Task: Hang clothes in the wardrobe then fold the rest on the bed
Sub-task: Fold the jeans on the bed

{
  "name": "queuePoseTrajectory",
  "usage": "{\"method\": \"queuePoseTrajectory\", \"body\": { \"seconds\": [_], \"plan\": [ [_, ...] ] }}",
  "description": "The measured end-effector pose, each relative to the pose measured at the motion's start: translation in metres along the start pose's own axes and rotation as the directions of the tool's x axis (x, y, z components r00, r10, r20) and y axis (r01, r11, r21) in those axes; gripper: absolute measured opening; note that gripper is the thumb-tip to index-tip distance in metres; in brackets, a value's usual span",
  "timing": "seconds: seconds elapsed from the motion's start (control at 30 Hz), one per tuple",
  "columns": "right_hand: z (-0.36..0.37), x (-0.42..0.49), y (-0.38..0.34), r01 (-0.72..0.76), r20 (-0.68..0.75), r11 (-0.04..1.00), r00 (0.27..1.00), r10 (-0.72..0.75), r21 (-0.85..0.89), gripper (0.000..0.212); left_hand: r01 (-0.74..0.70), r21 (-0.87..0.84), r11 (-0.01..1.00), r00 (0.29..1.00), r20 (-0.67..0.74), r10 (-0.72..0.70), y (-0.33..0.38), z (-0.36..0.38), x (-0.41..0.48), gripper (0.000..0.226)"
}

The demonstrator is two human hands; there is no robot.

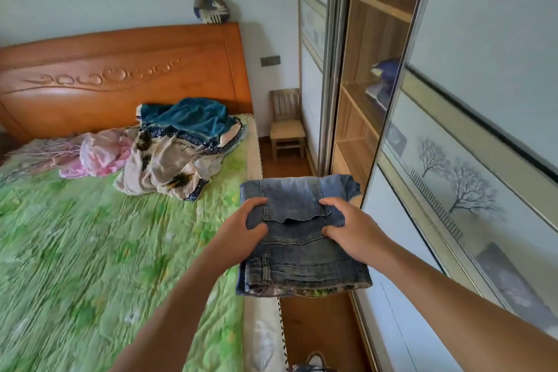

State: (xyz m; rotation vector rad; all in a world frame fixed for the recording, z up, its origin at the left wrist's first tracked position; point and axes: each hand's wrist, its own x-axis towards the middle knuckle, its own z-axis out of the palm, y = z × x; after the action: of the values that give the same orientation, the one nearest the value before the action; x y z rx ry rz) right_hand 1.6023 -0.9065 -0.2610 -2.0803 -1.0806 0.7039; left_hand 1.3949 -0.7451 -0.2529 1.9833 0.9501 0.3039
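Observation:
A folded pair of blue jeans (302, 254) is held in the air over the gap between the bed's right edge and the wardrobe. My left hand (241, 229) grips its left side, thumb on top. My right hand (351, 228) grips its right side. A patterned cloth shows under the jeans' near edge. A heap of unfolded clothes (178, 148), teal, beige and pink, lies near the headboard on the bed (90, 244) with its green cover. The wardrobe (371, 93) stands at right, its sliding door open on wooden shelves.
A dark blue folded item (383, 81) lies on a wardrobe shelf. A small wooden chair (287, 127) stands in the far corner beyond the bed. The sliding door (471, 142) with tree print fills the right. A narrow wooden floor strip runs between bed and wardrobe.

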Motion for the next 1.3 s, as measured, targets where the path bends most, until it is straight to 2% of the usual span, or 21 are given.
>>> {"method": "queuePoseTrajectory", "body": {
  "seconds": [0.1,0.47,0.73,0.9,1.0,1.13,1.3],
  "plan": [
    [-0.016,0.039,-0.011,0.002,-0.044,1.0,0.999,-0.002,0.009,0.057,-0.021,0.034,0.999,1.0,0.009,0.02,0.014,-0.017,0.048,0.046],
    [-0.047,0.12,-0.035,0.112,-0.166,0.977,0.983,-0.081,0.183,0.056,-0.068,-0.039,0.997,0.997,0.022,0.069,0.043,-0.054,0.148,0.046],
    [-0.076,0.235,-0.041,0.066,-0.232,0.955,0.973,0.003,0.289,0.049,-0.116,-0.108,0.987,0.988,0.091,0.126,0.053,-0.067,0.301,0.047],
    [-0.098,0.334,-0.048,0.053,-0.336,0.93,0.939,0.077,0.363,0.045,-0.193,-0.169,0.967,0.965,0.146,0.218,0.078,-0.08,0.429,0.046],
    [-0.116,0.378,-0.057,0.043,-0.388,0.913,0.913,0.129,0.405,0.045,-0.198,-0.201,0.959,0.943,0.228,0.243,0.1,-0.093,0.489,0.047],
    [-0.153,0.42,-0.067,0.049,-0.446,0.909,0.881,0.155,0.413,0.042,-0.24,-0.163,0.957,0.902,0.326,0.282,0.139,-0.098,0.562,0.049],
    [-0.198,0.447,-0.081,0.03,-0.489,0.927,0.855,0.17,0.374,0.041,-0.358,-0.128,0.925,0.837,0.396,0.378,0.185,-0.096,0.616,0.045]
  ]
}}
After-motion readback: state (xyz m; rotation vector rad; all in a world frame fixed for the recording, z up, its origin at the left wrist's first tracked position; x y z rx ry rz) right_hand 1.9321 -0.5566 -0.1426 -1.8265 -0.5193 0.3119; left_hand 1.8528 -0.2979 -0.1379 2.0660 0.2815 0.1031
